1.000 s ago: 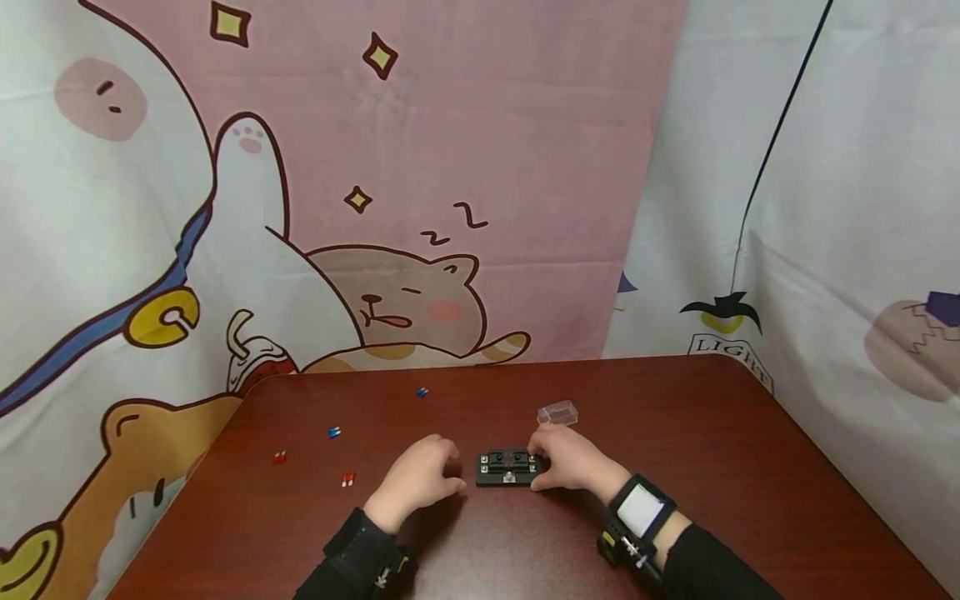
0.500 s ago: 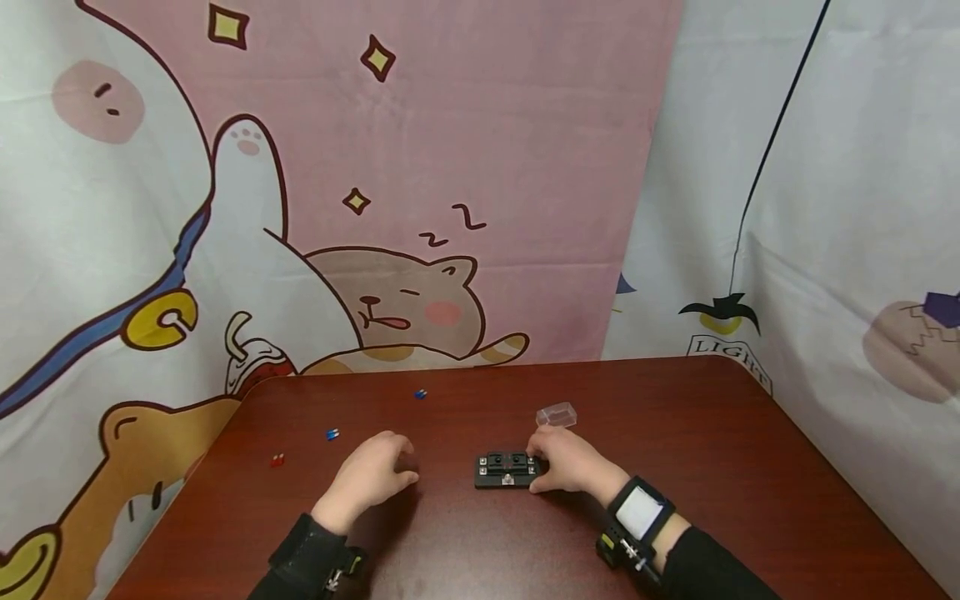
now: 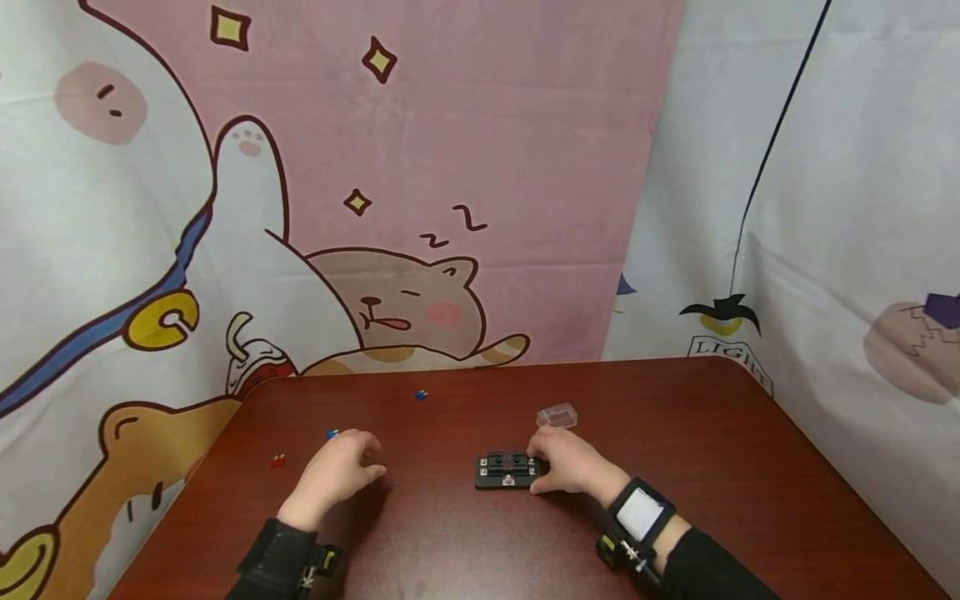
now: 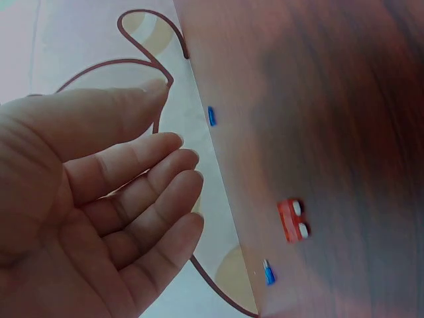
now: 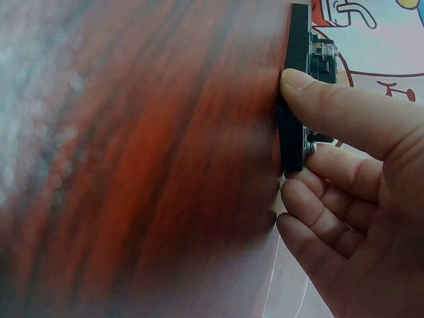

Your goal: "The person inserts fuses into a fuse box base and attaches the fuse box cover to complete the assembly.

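Observation:
My right hand (image 3: 573, 463) pinches the right end of a black fuse holder block (image 3: 495, 471) with metal screw terminals, flat on the table. In the right wrist view the thumb lies along the block's side (image 5: 290, 126) and the other fingers are behind it. My left hand (image 3: 332, 475) hovers over the left of the table, fingers loosely bent, holding nothing. In the left wrist view, a red blade fuse (image 4: 290, 220) with two pale prongs lies near it; the hand hides this fuse in the head view. A blue blade fuse (image 3: 332, 434) shows just past the left fingers.
Another red fuse (image 3: 278, 460) lies farther left, and another blue fuse (image 3: 422, 395) near the back edge. A clear plastic cover (image 3: 557, 415) sits just behind my right hand. The brown table (image 3: 675, 433) meets a printed cloth backdrop (image 3: 525, 167) at the back.
My left hand has moved left, away from the fuse block, over the nearer red fuse. My right hand keeps its grip, and the block has stayed in place.

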Demonstrator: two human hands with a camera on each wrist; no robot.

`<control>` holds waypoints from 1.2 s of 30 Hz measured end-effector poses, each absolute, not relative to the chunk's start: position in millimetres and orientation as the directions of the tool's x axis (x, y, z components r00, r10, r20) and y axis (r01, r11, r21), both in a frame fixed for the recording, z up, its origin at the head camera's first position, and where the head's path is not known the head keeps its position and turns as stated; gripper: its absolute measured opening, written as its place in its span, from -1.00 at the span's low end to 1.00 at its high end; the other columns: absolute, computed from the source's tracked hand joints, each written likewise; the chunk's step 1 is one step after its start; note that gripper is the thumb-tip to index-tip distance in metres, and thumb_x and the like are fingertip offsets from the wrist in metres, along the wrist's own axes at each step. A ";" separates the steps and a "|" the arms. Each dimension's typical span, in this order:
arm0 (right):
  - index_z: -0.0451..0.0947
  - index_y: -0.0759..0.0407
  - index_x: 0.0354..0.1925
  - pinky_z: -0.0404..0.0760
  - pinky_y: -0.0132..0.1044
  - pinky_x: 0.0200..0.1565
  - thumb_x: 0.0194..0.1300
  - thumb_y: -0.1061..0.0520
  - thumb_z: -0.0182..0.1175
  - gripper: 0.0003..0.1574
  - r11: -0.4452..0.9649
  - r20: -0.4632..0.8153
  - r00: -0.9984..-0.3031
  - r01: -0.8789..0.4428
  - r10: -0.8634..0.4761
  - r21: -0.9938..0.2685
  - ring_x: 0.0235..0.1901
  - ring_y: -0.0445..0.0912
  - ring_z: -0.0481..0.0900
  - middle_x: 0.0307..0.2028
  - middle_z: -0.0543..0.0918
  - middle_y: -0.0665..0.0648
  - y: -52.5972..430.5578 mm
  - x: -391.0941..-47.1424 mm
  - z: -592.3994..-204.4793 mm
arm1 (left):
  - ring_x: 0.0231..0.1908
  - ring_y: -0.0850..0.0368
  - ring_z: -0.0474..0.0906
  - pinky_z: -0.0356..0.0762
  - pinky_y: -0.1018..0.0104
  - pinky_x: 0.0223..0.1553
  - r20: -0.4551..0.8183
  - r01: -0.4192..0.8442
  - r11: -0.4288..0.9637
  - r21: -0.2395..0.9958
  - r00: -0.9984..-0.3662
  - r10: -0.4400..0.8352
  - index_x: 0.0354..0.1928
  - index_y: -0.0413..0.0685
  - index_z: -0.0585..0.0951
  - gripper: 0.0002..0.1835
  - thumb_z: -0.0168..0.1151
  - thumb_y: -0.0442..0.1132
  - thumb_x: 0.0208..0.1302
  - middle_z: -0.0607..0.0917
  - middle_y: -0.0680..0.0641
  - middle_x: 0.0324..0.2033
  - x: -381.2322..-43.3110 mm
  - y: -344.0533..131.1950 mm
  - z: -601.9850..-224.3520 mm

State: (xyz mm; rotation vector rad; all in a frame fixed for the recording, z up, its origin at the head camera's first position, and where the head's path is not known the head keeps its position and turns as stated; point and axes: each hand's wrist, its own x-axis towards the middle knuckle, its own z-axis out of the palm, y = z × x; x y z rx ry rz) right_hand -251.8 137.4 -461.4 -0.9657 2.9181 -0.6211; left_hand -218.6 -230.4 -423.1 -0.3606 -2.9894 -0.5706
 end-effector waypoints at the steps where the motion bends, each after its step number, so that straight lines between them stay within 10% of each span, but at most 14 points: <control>1: 0.60 0.14 -0.24 0.52 -0.17 -0.24 -0.11 0.00 0.61 -0.50 0.733 0.115 -0.811 -0.571 -0.573 -0.371 -0.34 -0.17 0.43 -0.31 0.52 -0.04 137.3 -251.8 -461.6 | -0.26 -0.01 0.62 0.57 0.04 -0.24 0.118 0.241 0.902 0.357 -0.970 0.213 -0.19 -0.18 0.67 -0.71 0.53 -0.25 0.05 0.65 -0.08 -0.29 -219.1 -232.3 -423.4; 36: 0.60 0.13 -0.24 0.51 -0.19 -0.26 -0.11 0.01 0.61 -0.50 0.731 0.108 -0.810 -0.570 -0.576 -0.376 -0.35 -0.18 0.43 -0.31 0.51 -0.05 136.7 -251.8 -461.1 | -0.50 0.17 0.49 0.49 0.17 -0.44 0.054 0.181 0.903 0.390 -0.983 0.174 -0.43 -0.09 0.65 -0.80 0.53 -0.39 -0.04 0.62 0.06 -0.53 -231.4 -281.2 -441.8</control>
